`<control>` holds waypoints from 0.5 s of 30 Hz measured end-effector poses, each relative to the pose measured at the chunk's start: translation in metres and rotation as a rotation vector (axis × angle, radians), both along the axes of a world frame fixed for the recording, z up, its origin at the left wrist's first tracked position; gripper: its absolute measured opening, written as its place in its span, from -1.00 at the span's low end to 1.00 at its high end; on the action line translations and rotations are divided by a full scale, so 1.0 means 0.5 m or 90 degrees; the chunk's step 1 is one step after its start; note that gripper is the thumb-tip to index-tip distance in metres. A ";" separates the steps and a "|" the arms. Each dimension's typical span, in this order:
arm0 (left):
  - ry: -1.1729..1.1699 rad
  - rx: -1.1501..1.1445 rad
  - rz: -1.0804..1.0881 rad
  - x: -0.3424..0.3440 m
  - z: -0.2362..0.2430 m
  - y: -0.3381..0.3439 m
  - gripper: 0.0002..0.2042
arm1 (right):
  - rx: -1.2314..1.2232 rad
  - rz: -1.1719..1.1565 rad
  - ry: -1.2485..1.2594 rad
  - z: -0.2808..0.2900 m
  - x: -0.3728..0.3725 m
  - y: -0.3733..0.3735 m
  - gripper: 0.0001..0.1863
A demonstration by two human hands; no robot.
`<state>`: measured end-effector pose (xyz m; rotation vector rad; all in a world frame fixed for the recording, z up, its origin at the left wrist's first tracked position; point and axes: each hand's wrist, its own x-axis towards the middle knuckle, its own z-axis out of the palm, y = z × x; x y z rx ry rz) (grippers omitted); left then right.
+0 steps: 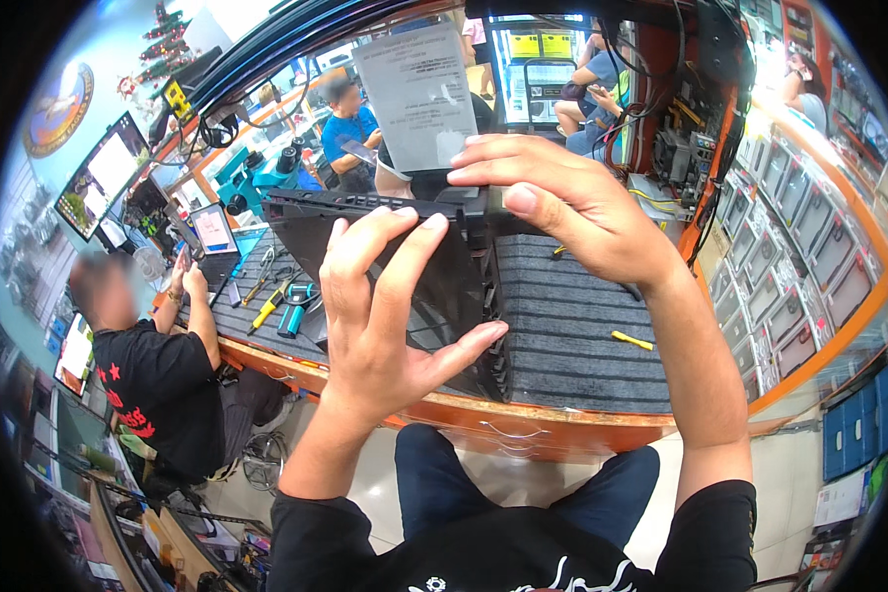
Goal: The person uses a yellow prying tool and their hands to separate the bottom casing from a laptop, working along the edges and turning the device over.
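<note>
A black slab-shaped device casing (434, 286) stands on edge, tilted, on the grey striped mat (582, 326) of the bench in front of me. My left hand (380, 316) is on its near face, fingertips at the top edge and thumb stretched toward the slotted right edge. Higher up, my right hand (572, 202) reaches over the casing's far right corner, fingers straight and thumb apart from them. Beneath those fingers shows a dark block-like part (472, 202); whether they touch it I cannot tell. The casing hides part of the mat.
A yellow-handled tool (631, 340) lies right on the mat. Left are a yellow screwdriver (266, 310), a teal tool (296, 308) and a teal microscope (257, 178). A printed sheet (419, 94) hangs ahead. One person (158, 365) sits left; another (348, 133) is across the bench.
</note>
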<state>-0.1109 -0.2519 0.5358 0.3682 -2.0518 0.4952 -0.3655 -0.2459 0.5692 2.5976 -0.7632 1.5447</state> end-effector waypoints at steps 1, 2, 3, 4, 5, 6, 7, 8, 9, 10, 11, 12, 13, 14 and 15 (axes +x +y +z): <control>0.044 0.011 0.009 -0.007 -0.008 -0.001 -0.10 | -0.002 0.005 0.001 0.000 0.003 -0.002 -0.69; 0.039 0.010 0.009 -0.012 -0.013 -0.004 -0.10 | -0.001 0.009 0.004 -0.002 0.005 -0.003 -0.68; 0.059 0.006 0.024 -0.017 -0.015 -0.006 -0.07 | -0.005 0.002 0.002 -0.006 0.007 -0.003 -0.68; 0.079 0.001 0.039 -0.021 -0.016 -0.008 -0.03 | -0.007 0.003 -0.003 -0.007 0.007 -0.005 -0.68; 0.094 0.007 0.020 -0.026 -0.017 -0.010 -0.07 | -0.014 0.006 -0.007 -0.010 0.005 -0.008 -0.69; 0.089 0.006 0.021 -0.030 -0.019 -0.010 -0.07 | -0.022 0.009 -0.010 -0.012 0.004 -0.011 -0.69; 0.095 0.007 0.026 -0.033 -0.021 -0.007 -0.07 | -0.023 0.011 -0.015 -0.015 0.005 -0.013 -0.69; 0.100 0.008 0.030 -0.035 -0.022 -0.005 -0.08 | -0.039 0.001 -0.011 -0.017 0.004 -0.015 -0.70; 0.094 0.006 0.031 -0.035 -0.023 -0.002 -0.08 | -0.055 -0.009 -0.008 -0.019 0.003 -0.017 -0.71; 0.093 0.012 0.049 -0.034 -0.023 0.002 -0.08 | -0.056 -0.008 -0.014 -0.019 0.001 -0.016 -0.71; 0.092 0.016 0.069 -0.032 -0.022 0.006 -0.09 | -0.047 -0.011 -0.002 -0.016 0.002 -0.012 -0.71; 0.088 0.014 0.073 -0.029 -0.020 0.008 -0.09 | -0.039 -0.015 0.010 -0.015 0.003 -0.012 -0.71; 0.086 0.030 0.079 -0.024 -0.017 0.009 -0.07 | -0.040 -0.011 0.005 -0.017 0.005 -0.015 -0.71; 0.086 0.045 0.085 -0.020 -0.013 0.010 -0.06 | -0.059 -0.010 -0.007 -0.017 0.008 -0.018 -0.72; 0.084 0.042 0.090 -0.018 -0.007 0.012 -0.06 | -0.078 -0.008 -0.018 -0.017 0.011 -0.020 -0.73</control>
